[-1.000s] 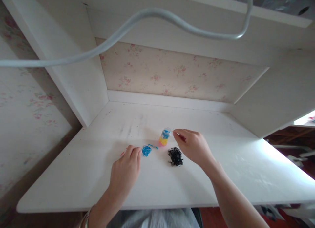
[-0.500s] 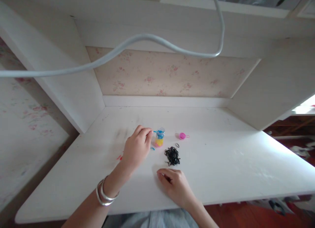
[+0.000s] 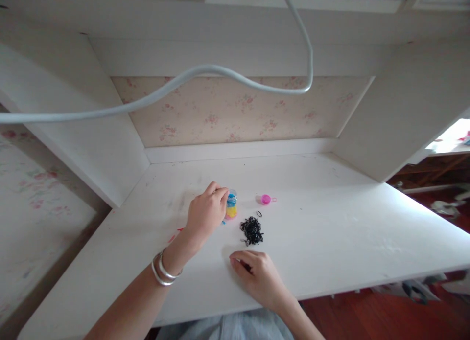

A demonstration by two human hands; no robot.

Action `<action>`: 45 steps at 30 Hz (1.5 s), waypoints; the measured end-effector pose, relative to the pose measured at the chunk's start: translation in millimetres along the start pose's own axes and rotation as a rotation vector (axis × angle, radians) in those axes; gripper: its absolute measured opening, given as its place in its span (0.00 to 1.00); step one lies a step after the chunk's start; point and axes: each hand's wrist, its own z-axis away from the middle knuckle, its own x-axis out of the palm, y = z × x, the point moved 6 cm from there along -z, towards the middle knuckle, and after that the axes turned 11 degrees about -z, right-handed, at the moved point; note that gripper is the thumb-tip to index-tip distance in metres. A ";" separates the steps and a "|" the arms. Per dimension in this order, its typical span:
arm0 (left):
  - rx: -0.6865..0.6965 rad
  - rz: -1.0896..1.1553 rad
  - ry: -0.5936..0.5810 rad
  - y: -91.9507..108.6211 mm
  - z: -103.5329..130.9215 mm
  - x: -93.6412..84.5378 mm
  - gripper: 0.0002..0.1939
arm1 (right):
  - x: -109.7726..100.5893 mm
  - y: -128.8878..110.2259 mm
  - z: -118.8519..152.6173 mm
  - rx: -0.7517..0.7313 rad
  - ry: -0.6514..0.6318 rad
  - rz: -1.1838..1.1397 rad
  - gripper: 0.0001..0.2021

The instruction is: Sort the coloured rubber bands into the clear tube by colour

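My left hand (image 3: 206, 209), wearing two silver bangles (image 3: 163, 269), pinches a small blue rubber band at the mouth of a little clear jar (image 3: 231, 205); the fingers mostly hide the band. Blue, yellow and pink layers show through the jar, which stands upright. A bit of blue (image 3: 223, 222) lies beside its base. Near the table's front edge rests my right hand (image 3: 258, 276), fingers curled in; whatever is inside them, if anything, is hidden. Just beyond it sits a pile of black rubber bands (image 3: 251, 231), with a single black band (image 3: 259, 214) apart from the pile.
A pink lid with a loop (image 3: 266, 199) lies right of the jar. Red bits (image 3: 172, 238) lie by my left wrist. The white table (image 3: 330, 222) has side panels and a back wall. A white cable (image 3: 220, 70) crosses the view above the table.
My left fingers have come closer to the jar's mouth, and the blue band that stretched between them and the jar is now mostly hidden. The view has shifted slightly; my right hand stays resting.
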 end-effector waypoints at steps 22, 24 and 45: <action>-0.177 0.185 -0.019 -61.8 89.4 8.1 0.13 | 6.5 -27.3 -56.4 0.124 -0.069 0.633 0.13; -0.178 0.162 -0.045 -62.3 101.0 14.6 0.12 | 10.6 -26.4 -69.3 0.146 -0.087 0.698 0.13; -0.104 0.159 -0.154 -52.8 157.6 49.4 0.11 | -30.2 -64.3 -78.5 0.048 0.088 0.461 0.14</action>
